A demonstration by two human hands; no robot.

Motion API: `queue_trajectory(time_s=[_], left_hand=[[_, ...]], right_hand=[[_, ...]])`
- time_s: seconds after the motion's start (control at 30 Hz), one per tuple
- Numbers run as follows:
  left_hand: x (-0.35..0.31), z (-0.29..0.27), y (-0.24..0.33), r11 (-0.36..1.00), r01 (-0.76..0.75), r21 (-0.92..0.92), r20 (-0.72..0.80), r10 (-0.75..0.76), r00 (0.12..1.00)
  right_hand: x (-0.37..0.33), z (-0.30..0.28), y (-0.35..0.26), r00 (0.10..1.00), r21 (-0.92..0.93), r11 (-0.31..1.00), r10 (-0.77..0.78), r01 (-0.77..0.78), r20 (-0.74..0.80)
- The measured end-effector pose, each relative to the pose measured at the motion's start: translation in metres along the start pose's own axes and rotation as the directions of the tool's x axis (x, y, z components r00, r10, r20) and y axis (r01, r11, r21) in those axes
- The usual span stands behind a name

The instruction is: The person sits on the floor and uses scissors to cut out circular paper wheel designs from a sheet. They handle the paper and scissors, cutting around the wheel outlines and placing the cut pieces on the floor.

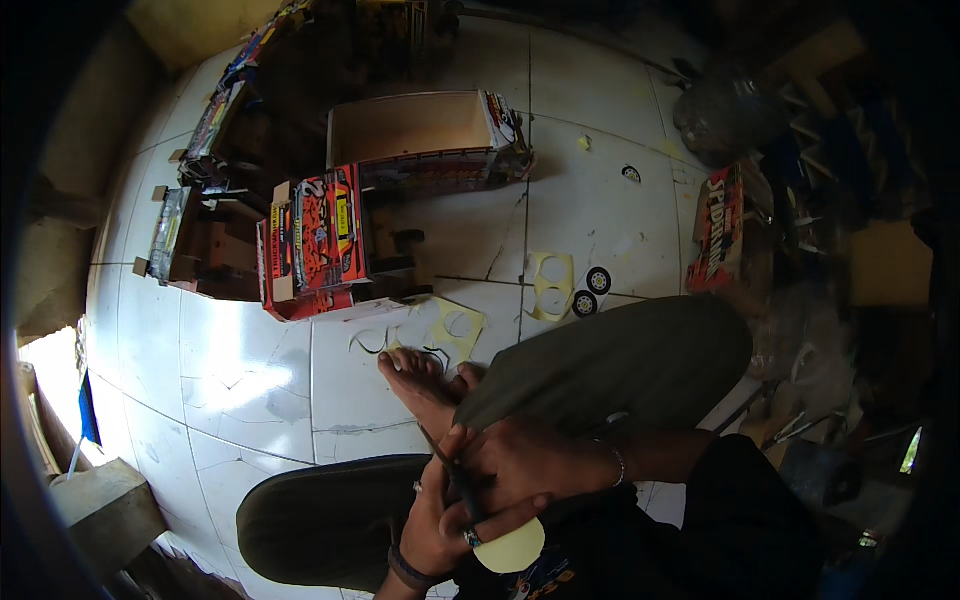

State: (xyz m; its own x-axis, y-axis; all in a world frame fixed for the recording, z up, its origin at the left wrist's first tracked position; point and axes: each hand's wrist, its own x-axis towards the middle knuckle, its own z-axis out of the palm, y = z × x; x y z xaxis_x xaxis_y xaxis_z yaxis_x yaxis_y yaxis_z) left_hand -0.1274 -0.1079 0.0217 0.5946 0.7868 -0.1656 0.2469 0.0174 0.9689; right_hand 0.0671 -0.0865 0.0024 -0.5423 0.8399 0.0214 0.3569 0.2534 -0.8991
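My hands meet low over my lap. My left hand [432,520] is closed, with rings and a dark wristband; a finger presses on a round, pale yellow paper piece [510,548]. Up against it from the right comes my right hand [540,458], a thin chain at its wrist, fingers curled in. A slim dark-handled knife [464,488] lies between the hands, its narrow blade pointing up and left; it looks held by my right hand, whose grip is partly hidden. Ahead on the floor are yellow cut-out sheets [460,328] with round holes, and wheel stickers [598,280].
A red-printed toy truck [325,235] stands front left, with an open box body [420,125] behind it. More truck bodies [215,125] line the far left. A red printed piece [720,230] and a dark plastic bag [730,115] sit to the right. My bare foot [415,385] rests beside paper scraps.
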Motion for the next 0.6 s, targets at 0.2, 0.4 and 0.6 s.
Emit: queue_trajectory(time_s=[0.2, 0.4, 0.6], left_hand=[[0.003, -0.008, -0.003, 0.996, 0.070, 0.046, 0.024, -0.071, 0.997], [0.010, -0.006, -0.004, 0.840, 0.316, -0.442, -0.075, -0.386, 0.919], [0.008, -0.018, -0.004, 0.986, -0.036, -0.164, -0.113, 0.018, 0.993]], right_hand=[[0.004, -0.011, 0.007, 0.956, 0.479, 0.851, 0.084, -0.215, 0.280], [0.005, -0.006, 0.017, 0.924, 0.569, 0.736, 0.219, -0.367, 0.313], [0.005, 0.006, 0.016, 0.963, 0.430, 0.862, 0.257, -0.267, 0.081]])
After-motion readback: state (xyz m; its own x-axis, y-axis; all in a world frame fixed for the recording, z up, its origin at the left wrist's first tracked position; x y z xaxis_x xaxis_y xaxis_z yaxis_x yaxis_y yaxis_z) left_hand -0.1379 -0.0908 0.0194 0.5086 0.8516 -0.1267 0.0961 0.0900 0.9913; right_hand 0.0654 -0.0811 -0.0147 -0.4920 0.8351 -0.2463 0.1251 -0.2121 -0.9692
